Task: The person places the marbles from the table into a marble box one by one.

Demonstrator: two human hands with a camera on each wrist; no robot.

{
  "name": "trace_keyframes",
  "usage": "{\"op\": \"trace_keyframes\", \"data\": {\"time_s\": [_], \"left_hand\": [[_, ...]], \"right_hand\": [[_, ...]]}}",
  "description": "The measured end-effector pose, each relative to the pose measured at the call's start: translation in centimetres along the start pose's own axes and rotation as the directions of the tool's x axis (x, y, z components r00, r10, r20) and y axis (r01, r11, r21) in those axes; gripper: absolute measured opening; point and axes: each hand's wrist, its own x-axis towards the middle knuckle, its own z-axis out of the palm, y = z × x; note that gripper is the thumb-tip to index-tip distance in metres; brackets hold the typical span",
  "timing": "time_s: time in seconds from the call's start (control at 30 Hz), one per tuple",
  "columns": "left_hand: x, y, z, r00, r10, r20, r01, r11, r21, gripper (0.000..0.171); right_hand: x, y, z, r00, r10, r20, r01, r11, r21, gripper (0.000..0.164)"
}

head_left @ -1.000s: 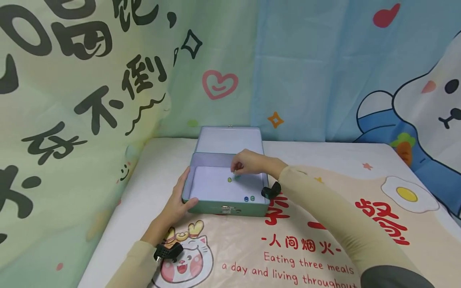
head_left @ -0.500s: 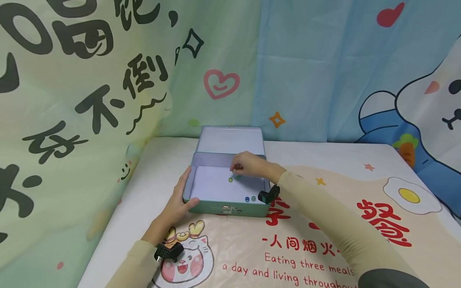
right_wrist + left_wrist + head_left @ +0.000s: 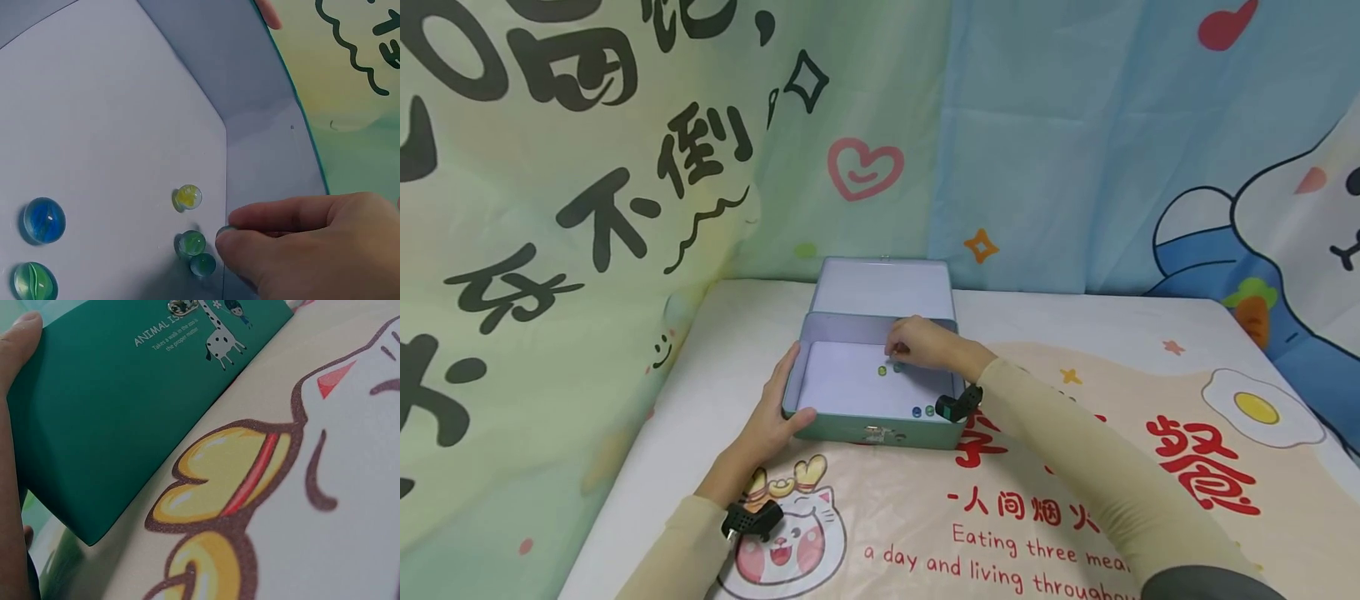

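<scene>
A green tin box [image 3: 842,427] with a pale inside stands with its hinged lid [image 3: 883,287] raised at the back. My left hand [image 3: 771,408] grips its left front corner, the thumb [image 3: 25,337] lying at the front rim. Over the box's back part, my right hand [image 3: 925,343] pinches a small glass marble [image 3: 226,229], mostly hidden by finger and thumb. Close to those fingertips lie a yellow marble [image 3: 189,197], a green marble [image 3: 192,242] and a teal marble [image 3: 203,265]. A blue marble [image 3: 44,220] and a green-striped marble [image 3: 35,281] sit near the front right.
The box stands on a table with a printed cloth [image 3: 1000,533] showing a cat face and red lettering. Behind it hangs a patterned curtain [image 3: 1022,150]. The box's upright side walls [image 3: 269,137] stand close to my right fingers.
The head view has shifted slightly. My right hand stays at almost the same spot above the marbles, with only a small movement of the fingers. My left hand keeps its hold on the box.
</scene>
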Motion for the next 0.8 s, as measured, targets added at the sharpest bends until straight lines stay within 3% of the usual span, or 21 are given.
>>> {"op": "trace_keyframes", "data": {"time_s": [0.07, 0.33, 0.8], "left_hand": [[0.02, 1.19, -0.2, 1.0, 0.002, 0.003, -0.002, 1.0, -0.002, 0.097], [-0.04, 1.19, -0.23, 1.0, 0.007, 0.006, -0.006, 1.0, -0.022, 0.097], [0.16, 0.65, -0.2, 1.0, 0.008, 0.013, -0.008, 1.0, -0.028, 0.098]], "right_hand": [[0.0, -0.03, 0.08, 1.0, -0.001, 0.008, 0.002, 1.0, -0.025, 0.01], [-0.05, -0.18, -0.12, 0.998, -0.061, 0.023, 0.062, 0.994, -0.087, 0.011], [-0.04, 0.01, 0.15, 0.996, -0.088, 0.03, 0.091, 0.989, -0.114, 0.01]]}}
